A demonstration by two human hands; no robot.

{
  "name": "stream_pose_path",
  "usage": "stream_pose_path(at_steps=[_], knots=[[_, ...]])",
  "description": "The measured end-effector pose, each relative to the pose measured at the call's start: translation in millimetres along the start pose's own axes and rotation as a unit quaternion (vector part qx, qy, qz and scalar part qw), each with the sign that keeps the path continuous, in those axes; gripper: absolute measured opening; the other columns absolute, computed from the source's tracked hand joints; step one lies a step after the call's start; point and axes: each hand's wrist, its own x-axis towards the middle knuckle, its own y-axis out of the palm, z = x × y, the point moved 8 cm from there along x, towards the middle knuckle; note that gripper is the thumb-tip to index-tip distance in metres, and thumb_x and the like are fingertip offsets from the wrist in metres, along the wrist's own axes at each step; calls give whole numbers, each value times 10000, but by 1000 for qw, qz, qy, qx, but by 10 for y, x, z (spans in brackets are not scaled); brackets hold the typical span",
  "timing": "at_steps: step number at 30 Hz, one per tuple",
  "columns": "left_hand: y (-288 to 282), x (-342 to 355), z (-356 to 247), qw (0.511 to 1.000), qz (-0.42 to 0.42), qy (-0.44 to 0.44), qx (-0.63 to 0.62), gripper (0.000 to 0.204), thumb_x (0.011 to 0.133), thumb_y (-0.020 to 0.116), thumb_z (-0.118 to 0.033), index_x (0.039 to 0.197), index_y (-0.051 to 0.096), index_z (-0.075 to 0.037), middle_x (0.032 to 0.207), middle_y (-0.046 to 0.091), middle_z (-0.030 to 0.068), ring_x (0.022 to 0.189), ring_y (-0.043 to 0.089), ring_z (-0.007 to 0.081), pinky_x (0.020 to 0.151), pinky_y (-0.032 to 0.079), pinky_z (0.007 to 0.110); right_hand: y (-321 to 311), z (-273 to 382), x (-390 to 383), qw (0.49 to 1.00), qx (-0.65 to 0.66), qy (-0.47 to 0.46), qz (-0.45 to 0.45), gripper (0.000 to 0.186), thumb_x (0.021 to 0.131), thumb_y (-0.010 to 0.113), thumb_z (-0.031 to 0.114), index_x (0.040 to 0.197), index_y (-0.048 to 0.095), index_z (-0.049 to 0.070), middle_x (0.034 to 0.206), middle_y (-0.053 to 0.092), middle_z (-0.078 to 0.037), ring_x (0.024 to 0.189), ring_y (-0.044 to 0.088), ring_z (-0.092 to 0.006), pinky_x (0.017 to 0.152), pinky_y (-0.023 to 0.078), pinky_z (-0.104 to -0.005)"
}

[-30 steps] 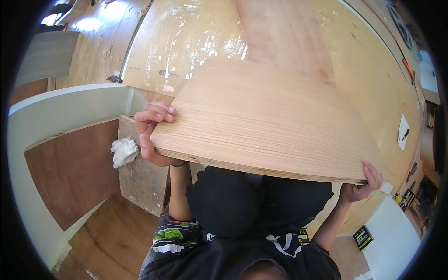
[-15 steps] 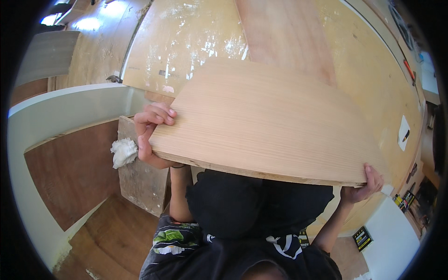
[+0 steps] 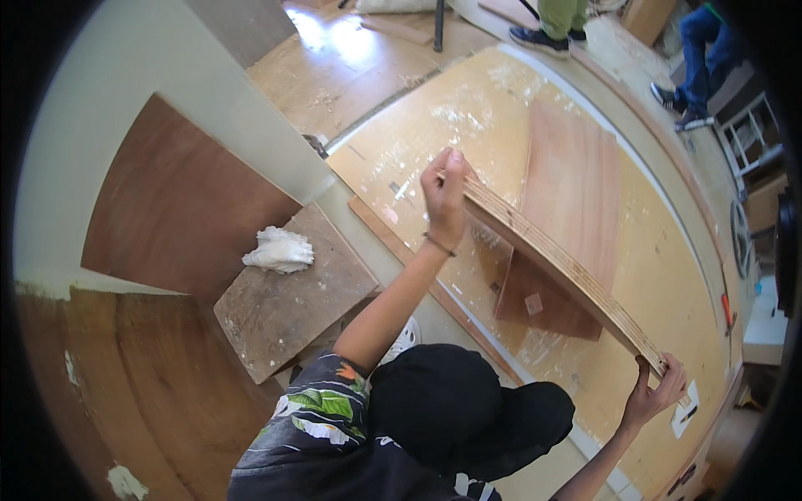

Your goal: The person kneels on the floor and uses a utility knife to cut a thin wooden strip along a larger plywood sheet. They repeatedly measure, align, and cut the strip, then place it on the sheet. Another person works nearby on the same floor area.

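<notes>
The person holds a wooden board (image 3: 561, 269) between the two hands, tipped almost on edge above the desk (image 3: 468, 117), its long axis running roughly along the desk's near edge. The left hand (image 3: 445, 199) is at the end toward the desk's left edge, the right hand (image 3: 656, 394) at the other end; each grip pinches the board, so neither is nearer. Whether its lower edge touches the desk cannot be told. Behind and partly below it a reddish-brown panel (image 3: 576, 171) lies flat across the desk, in the way of anything lowered there. White paper (image 3: 681, 424) lies just beside the right grip. Off the near edge, a crumpled white cloth (image 3: 280, 250) rests on a stained slab (image 3: 292, 305). Beyond the far edge are two other people's legs (image 3: 558, 18).
</notes>
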Motion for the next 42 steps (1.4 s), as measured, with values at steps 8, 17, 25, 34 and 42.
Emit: stream_pose_path(at_steps=[8,17,25,34,42], knots=[[-896,494,-854,965,-211,144,-64,372,1004,503,-229,669,448,-76,643,423,-35,629,386,67,567,311,280,-202,855,896,990,83,-102,-47,436,744,849,281,1029,613,50,939,611,-75,895,551,-262,937,335,-397],[-2390,742,-2057,925,-327,194,-20,421,1019,513,-355,694,536,-89,682,508,-31,640,446,80,598,367,279,-36,2467,2073,948,213,-229,-56,468,706,860,304,1016,616,51,910,597,-96,914,571,-285,916,333,-388],[-3018,178,-2914,880,-392,266,-21,306,999,529,-333,767,459,-146,728,487,-18,713,484,98,666,408,292,-353,3393,2587,897,265,-344,-82,479,641,888,218,1018,635,64,922,610,-60,951,570,-231,937,319,-370],[-3920,-588,-3587,783,-530,326,6,319,955,542,-356,771,514,-97,783,507,-8,779,489,137,745,416,317,-251,4738,2554,816,382,-431,-60,500,633,891,307,1006,663,65,919,651,-56,925,607,-233,932,336,-362],[-4994,-1041,-3661,750,-587,305,34,419,932,584,-397,1073,601,-3,1092,575,96,1015,549,234,908,452,398,153,5944,2179,766,445,-464,-23,505,699,816,488,997,677,104,941,687,-26,943,632,-200,939,339,-384]])
